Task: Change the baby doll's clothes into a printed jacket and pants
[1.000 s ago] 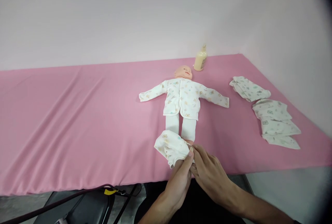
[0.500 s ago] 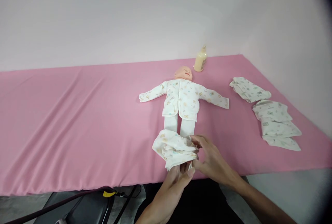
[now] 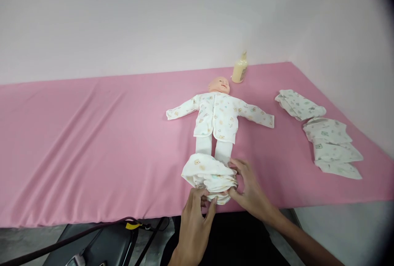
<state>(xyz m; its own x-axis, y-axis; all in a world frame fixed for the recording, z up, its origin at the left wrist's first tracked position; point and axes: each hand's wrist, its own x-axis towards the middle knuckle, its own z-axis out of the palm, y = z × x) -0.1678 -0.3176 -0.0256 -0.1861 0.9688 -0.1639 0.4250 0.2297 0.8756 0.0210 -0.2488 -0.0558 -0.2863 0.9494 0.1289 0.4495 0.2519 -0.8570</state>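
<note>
Near table edge: left hand (image 3: pixel 194 212) and right hand (image 3: pixel 250 189) both pinch a bunched printed garment (image 3: pixel 210 175), fingers curled into the cloth, not spread. The garment lies gathered at the feet of a doll (image 3: pixel 216 117) that lies on its back on the pink sheet (image 3: pixel 92 143). Risk: the bunched cloth may snag on the doll's legs and drag it toward the edge. Farther right, folded clothes (image 3: pixel 326 138); at the back, a bottle (image 3: pixel 240 69).
</note>
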